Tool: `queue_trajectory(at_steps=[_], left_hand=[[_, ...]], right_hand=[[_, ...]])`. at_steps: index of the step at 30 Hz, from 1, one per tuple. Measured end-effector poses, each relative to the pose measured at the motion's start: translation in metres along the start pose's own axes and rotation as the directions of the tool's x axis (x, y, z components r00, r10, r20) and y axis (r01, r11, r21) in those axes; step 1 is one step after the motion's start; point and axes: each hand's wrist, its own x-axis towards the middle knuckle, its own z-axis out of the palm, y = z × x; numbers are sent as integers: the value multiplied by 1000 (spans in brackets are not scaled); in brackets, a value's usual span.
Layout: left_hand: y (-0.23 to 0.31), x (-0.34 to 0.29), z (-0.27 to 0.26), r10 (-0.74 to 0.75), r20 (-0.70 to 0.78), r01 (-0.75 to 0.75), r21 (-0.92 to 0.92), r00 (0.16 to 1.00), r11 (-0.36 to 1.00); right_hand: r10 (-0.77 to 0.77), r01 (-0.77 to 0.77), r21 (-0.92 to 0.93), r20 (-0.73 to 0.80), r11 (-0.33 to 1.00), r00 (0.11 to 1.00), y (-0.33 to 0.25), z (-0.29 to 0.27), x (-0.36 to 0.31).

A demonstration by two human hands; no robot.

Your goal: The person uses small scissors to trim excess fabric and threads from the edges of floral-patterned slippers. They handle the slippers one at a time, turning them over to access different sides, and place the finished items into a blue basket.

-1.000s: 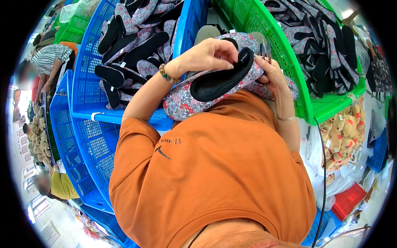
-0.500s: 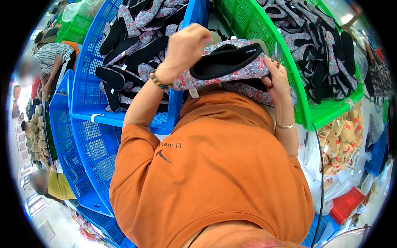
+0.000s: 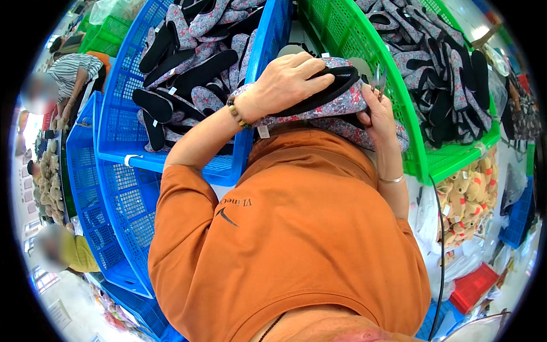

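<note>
A grey floral slipper [image 3: 342, 104] with black lining and red specks lies crosswise in front of my body. My left hand [image 3: 293, 80], a beaded bracelet at its wrist, grips it from the left, fingers bent over the rim of its opening. At the slipper's right end, my right hand [image 3: 377, 111] pinches the fabric between thumb and fingers. A small pair of metal snips [image 3: 379, 78] sticks up from that same hand. Another floral slipper [image 3: 393, 134] lies beneath, partly covered. A white tag [image 3: 263, 131] hangs below the upper slipper's left part.
On the left stands a blue crate [image 3: 119, 131] heaped with floral slippers; a green crate [image 3: 419, 154] on the right holds more. Plush toys [image 3: 470, 196] are piled beyond it. A black cable [image 3: 443, 245] runs down at right. Other people [image 3: 74, 71] are at the far left.
My left hand has come down from above the slipper, to the right, and its fingers now rest over the opening. The right hand keeps its hold.
</note>
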Motion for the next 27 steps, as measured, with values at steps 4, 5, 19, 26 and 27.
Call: queue_trajectory(at_steps=[4, 5, 19, 26, 27], left_hand=[[-9, 2, 5, 69, 7, -70, 49, 998, 996], [-10, 3, 5, 80, 9, -80, 49, 997, 996], [-47, -27, -36, -559, -324, 618, 114, 763, 778], [8, -13, -28, -584, 547, 734, -667, 600, 130], [3, -11, -20, -588, 549, 722, -685, 594, 90]], right_hand=[[-21, 21, -15, 15, 1000, 1000, 0, 4, -1], [-20, 20, -6, 28, 1000, 999, 0, 3, -1], [-78, 79, 49, -27, 996, 997, 9, 4, 0], [-529, 481, -414, -2, 773, 849, -2, 35, -15], [-638, 582, -528, 95, 618, 764, -3, 35, -14]])
